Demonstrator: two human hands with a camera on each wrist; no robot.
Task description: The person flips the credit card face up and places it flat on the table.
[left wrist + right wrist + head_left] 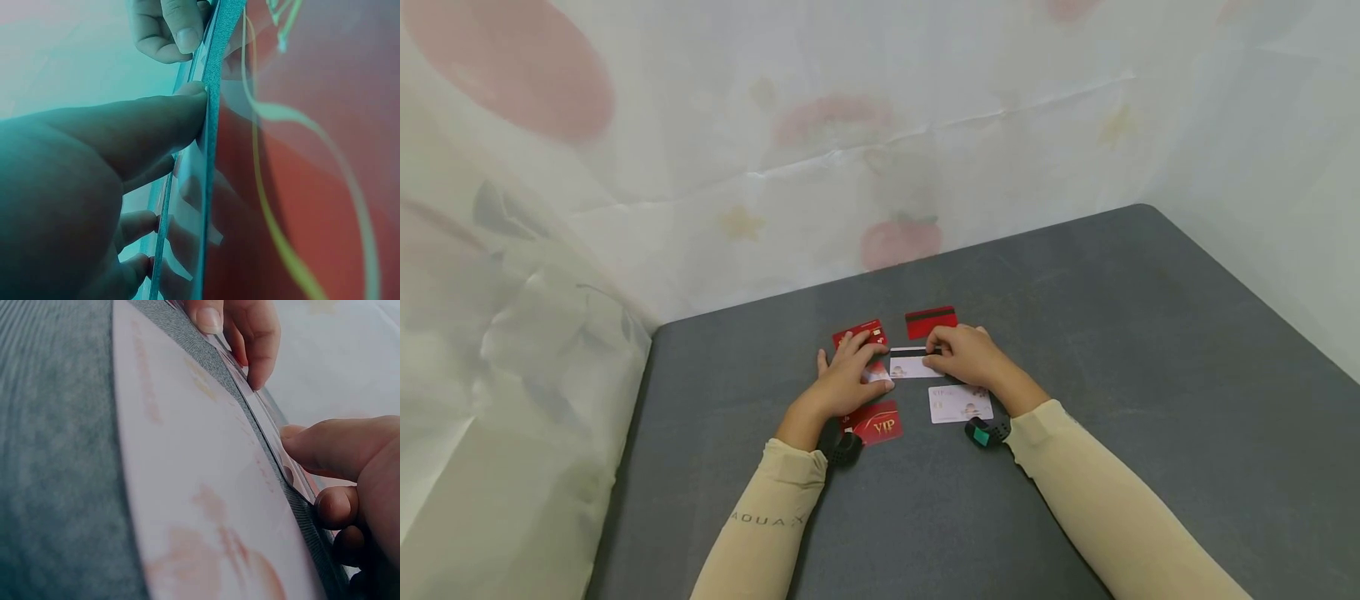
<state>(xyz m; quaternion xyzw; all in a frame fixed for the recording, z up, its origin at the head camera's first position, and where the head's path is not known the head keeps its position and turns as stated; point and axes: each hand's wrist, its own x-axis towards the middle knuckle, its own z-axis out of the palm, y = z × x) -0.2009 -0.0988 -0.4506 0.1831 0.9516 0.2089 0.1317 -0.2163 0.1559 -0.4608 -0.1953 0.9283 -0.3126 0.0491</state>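
My left hand [844,382] lies with spread fingers over a white-and-red card [877,372], its thumb at the right end. Its fingertips reach a red card [872,326] behind. Curled at the right end of a white card with a black stripe [910,367], my right hand [967,356] holds it between thumb and fingers; the card lies close against the table. In the right wrist view the thumb [309,442] presses that card. A red VIP card [880,423] lies below my left hand, partly covered by the wrist. A white VIP card [957,403] sits below my right hand.
A red card with a black stripe [929,320] lies at the back, close to my right fingers. The dark grey table [1097,333] meets a printed white curtain [1000,167] behind and another sheet [512,400] at left. Black wrist bands [988,432] hang near the front cards.
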